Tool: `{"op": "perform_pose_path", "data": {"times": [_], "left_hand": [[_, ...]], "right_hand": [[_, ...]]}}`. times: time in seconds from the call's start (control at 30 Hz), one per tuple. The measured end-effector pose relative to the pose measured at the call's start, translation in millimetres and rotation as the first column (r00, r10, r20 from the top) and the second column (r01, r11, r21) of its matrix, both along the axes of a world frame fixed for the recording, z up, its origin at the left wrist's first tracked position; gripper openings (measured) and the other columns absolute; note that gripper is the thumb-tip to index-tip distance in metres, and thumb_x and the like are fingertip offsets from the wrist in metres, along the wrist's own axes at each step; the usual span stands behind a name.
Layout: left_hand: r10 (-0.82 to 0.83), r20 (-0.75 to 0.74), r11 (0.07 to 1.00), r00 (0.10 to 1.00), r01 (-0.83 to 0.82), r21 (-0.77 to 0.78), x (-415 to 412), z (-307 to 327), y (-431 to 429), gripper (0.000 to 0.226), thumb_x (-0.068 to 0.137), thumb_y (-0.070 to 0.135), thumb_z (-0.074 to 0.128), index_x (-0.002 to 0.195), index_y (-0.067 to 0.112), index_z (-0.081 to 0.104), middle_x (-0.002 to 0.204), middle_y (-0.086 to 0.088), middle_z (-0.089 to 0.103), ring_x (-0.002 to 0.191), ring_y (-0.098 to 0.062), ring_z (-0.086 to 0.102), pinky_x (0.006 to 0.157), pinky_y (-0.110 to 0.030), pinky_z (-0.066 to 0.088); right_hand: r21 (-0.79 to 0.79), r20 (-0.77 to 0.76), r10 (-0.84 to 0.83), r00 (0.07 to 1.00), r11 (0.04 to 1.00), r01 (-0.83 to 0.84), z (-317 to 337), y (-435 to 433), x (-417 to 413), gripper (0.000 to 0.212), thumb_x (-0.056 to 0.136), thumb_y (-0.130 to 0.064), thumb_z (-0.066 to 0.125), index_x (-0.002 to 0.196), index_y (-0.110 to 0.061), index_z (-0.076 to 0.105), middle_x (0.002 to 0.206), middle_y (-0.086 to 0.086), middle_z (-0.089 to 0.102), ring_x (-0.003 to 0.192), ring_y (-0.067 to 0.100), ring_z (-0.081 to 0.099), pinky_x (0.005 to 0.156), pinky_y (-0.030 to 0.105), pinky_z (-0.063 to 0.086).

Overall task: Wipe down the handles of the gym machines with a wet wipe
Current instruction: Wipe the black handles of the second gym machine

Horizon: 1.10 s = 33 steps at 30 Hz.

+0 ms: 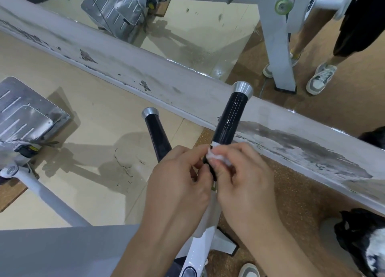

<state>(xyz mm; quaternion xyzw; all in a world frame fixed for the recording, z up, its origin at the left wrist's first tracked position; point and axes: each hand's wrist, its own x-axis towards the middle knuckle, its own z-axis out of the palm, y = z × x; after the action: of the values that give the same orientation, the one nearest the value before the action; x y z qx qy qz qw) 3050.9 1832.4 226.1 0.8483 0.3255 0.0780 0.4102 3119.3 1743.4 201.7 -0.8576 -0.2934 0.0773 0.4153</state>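
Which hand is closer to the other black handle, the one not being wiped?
Left. The left hand sits beside the other handle's lower end; the right hand is beyond the wiped handle, pinching the wipe.

glossy black handle grip [228,120] with brushed-metal end cap [242,88], soft white wipe [218,159], speckled cork-like floor [291,193]

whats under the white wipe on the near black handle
The crumpled white wet wipe sits on the lower end of the black cylindrical handle with the silver cap. The left hand and right hand hide the handle's base.
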Motion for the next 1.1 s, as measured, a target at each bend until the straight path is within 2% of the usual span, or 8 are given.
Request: {"op": "perform_pose_path", "data": {"times": [0.13,0.23,0.33,0.53,0.67,0.83,0.97,1.1], "left_hand": [[0.006,-0.01,1.0,1.0,-0.006,0.026,3.5,-1.2,-0.5,0.031,0.084,0.016,0.058,0.103,0.038,0.068,0.077,0.013,0.056,0.074,-0.003,0.053,0.062,-0.014,0.041],[-0.001,0.004,0.999,1.0,0.001,0.052,6.8,0.1,0.6,0.031,0.084,0.016,0.057,0.102,0.041,0.059,0.076,0.011,0.056,0.073,-0.006,0.054,0.06,-0.019,0.043],[0.0,0.029,0.999,1.0,-0.001,0.042,10.9,-1.3,0.8,0.025,0.084,0.022,0.053,0.098,0.041,0.061,0.074,0.011,0.056,0.072,-0.004,0.054,0.062,-0.022,0.044],[0.048,0.054,0.999,0.997,-0.049,0.018,17.2,1.0,6.4,0.027,0.084,0.019,0.06,0.095,0.043,0.063,0.075,0.014,0.063,0.079,-0.001,0.056,0.068,-0.018,0.043],[0.055,0.01,0.998,0.998,-0.055,0.006,19.3,0.9,6.3,0.03,0.082,0.018,0.061,0.069,0.044,0.062,0.076,0.016,0.063,0.082,0.001,0.056,0.07,-0.018,0.043],[0.052,0.002,0.999,0.999,-0.052,-0.004,23.2,1.9,3.9,0.022,0.083,0.019,0.06,0.084,0.04,0.065,0.076,0.015,0.06,0.075,0.001,0.054,0.065,-0.016,0.042],[0.026,0.021,1.0,0.999,-0.026,0.004,26.0,-0.2,1.3,0.035,0.083,0.018,0.06,0.104,0.045,0.064,0.081,0.016,0.056,0.076,0.0,0.053,0.063,-0.011,0.04],[-0.035,-0.02,0.999,0.999,0.035,0.015,28.2,1.2,1.9,0.03,0.081,0.029,0.063,0.104,0.047,0.062,0.082,0.017,0.052,0.078,0.006,0.049,0.063,-0.006,0.036]], "right_hand": [[0.031,-0.043,-0.176,0.983,0.984,0.178,-5.4,21.5,49.2,0.01,0.089,-0.012,0.061,0.095,-0.012,0.07,0.095,0.004,0.057,0.076,-0.009,0.048,0.071,-0.003,0.031],[0.012,-0.008,-0.123,0.992,0.992,0.123,-5.7,13.0,31.7,0.018,0.09,-0.017,0.061,0.106,-0.016,0.071,0.099,-0.002,0.054,0.083,-0.001,0.049,0.074,0.005,0.039],[0.056,-0.171,-0.045,0.984,0.997,0.056,-2.1,-0.5,19.3,0.022,0.088,-0.024,0.064,0.108,-0.023,0.072,0.103,-0.008,0.054,0.092,0.004,0.055,0.081,0.011,0.046],[0.162,-0.492,-0.015,0.871,0.981,0.108,9.8,-3.8,36.6,0.017,0.077,-0.015,0.075,0.084,-0.03,0.075,0.096,-0.012,0.059,0.081,-0.005,0.062,0.067,0.006,0.047],[-0.006,-0.291,-0.023,0.956,1.0,0.022,12.2,-5.0,37.2,0.027,0.077,-0.016,0.076,0.095,-0.036,0.071,0.098,-0.017,0.06,0.084,0.001,0.061,0.073,0.015,0.052],[-0.096,-0.243,0.067,0.968,0.991,-0.092,16.1,1.6,46.3,0.01,0.084,-0.021,0.07,0.088,-0.031,0.073,0.08,-0.013,0.066,0.073,0.001,0.059,0.062,0.017,0.048],[-0.073,-0.174,-0.096,0.98,0.994,0.084,10.3,19.9,75.9,0.011,0.085,-0.017,0.068,0.092,-0.022,0.075,0.085,-0.008,0.067,0.073,-0.005,0.055,0.066,0.005,0.042],[0.02,-0.26,-0.044,0.965,0.998,0.051,10.6,8.9,52.7,0.012,0.085,-0.014,0.067,0.084,-0.024,0.073,0.075,-0.01,0.065,0.071,0.001,0.059,0.063,0.016,0.045]]}}
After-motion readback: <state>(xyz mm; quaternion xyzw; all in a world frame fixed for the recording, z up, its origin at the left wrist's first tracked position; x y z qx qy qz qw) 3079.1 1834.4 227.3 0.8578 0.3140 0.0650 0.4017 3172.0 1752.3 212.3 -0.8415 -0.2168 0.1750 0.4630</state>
